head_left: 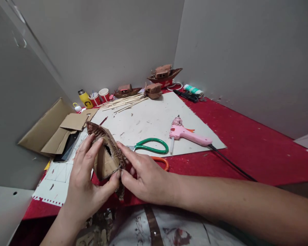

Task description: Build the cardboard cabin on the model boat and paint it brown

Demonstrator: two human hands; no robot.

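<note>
Between my hands, above the table's near edge, is a small cardboard model boat (102,162), tilted, with a dark opening in its brown side and a ragged corrugated rim. My left hand (86,171) wraps round its left side, fingers on top and thumb at the lower edge. My right hand (146,174) pinches the rim on the right, index finger above and thumb near my left thumb. Just beyond my right hand lie scissors with one green handle (152,146) and one orange handle (161,163), their blades mostly hidden. A pink hot glue gun (187,134) rests farther right.
Cardboard pieces (51,131) stand at the left over a drawn paper sheet (59,177). Thin wooden sticks (125,103), paper cups (104,95) and a yellow bottle (85,99) are at the back. Finished model boats (165,73) stand near the wall. The glue gun's black cord (232,162) crosses the red table (256,147).
</note>
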